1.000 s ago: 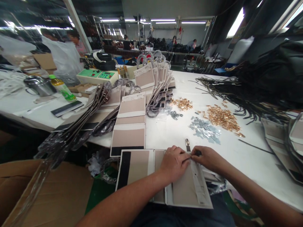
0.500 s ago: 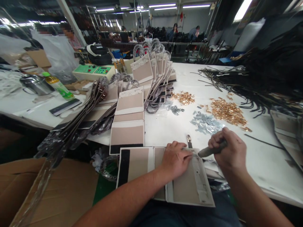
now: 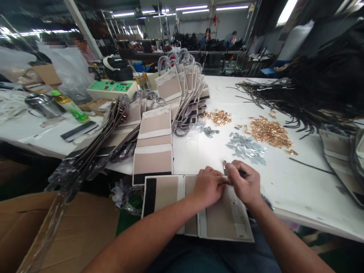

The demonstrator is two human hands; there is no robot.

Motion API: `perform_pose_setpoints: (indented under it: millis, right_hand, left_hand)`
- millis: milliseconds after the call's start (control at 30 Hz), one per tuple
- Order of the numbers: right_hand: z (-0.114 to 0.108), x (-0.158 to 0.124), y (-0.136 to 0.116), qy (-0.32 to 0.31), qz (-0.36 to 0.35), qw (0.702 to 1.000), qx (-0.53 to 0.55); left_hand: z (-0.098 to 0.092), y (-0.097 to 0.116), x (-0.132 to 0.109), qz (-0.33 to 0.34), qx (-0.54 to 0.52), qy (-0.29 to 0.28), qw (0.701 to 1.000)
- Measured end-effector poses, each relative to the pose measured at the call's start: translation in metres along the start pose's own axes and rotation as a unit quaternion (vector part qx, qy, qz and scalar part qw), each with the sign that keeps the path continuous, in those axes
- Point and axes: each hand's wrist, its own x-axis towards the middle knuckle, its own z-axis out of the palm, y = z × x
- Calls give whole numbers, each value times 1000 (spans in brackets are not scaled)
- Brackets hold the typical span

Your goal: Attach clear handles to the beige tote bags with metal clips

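A beige bag panel [image 3: 218, 223] with white strips and a dark band lies unfolded at the table's near edge, partly over my lap. My left hand [image 3: 209, 187] grips its far edge, thumb and fingers close together. Right beside it, my right hand [image 3: 244, 182] is closed around a dark grey tool [image 3: 243, 173]; most of the tool is hidden, so its kind is unclear. Both hands meet near the panel's far right edge. Just beyond them a short dark strap with a shiny metal end [image 3: 224, 165] sticks out from the panel.
Piles of gold metal fittings [image 3: 270, 132] and silver metal plates [image 3: 246, 148] lie on the white table. Stacked bag pieces [image 3: 155, 125] with plastic-wrapped handles stand to the left. Black straps [image 3: 264, 94] spread at the right. A bottle [image 3: 71, 108] and a green-topped machine [image 3: 110, 86] sit further left.
My right hand has moved left and inward with the tool, from the panel's right side to beside my left hand. The left hand stays on the panel.
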Motion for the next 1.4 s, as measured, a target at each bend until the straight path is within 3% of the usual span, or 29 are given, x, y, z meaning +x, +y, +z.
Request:
perform_pose_setpoints:
  millis: [67, 233, 467, 633, 733, 833, 1000, 1133, 1400]
  right_hand:
    - [0, -3, -3, -34, -16, 999, -33]
    - [-9, -6, -2, -16, 24, 999, -21]
    - [-6, 5, -6, 26, 74, 996, 47]
    - [6, 9, -18, -66, 53, 996, 34]
    - [8, 7, -18, -119, 8, 993, -21]
    - [4, 3, -12, -135, -16, 990, -38]
    - [-8, 4, -11, -47, 49, 996, 65]
    - [-11, 8, -22, 53, -2, 981, 185]
    - [-3, 9, -8, 10, 33, 990, 138]
  left_hand:
    - [-10, -1, 5, -34, 1, -40, 999]
    - [-30, -1, 23, -123, 39, -122, 984]
    - [-27, -3, 47, -150, 39, -196, 968]
    - [-26, -8, 58, -142, 23, -231, 962]
    - [-29, -8, 60, -146, 17, -236, 961]
    - [-32, -5, 58, -155, 16, -227, 961]
    - [-34, -4, 53, -173, 2, -216, 961]
    - [-29, -7, 56, -182, -11, -211, 960]
    - [-26, -9, 57, -185, -11, -197, 963]
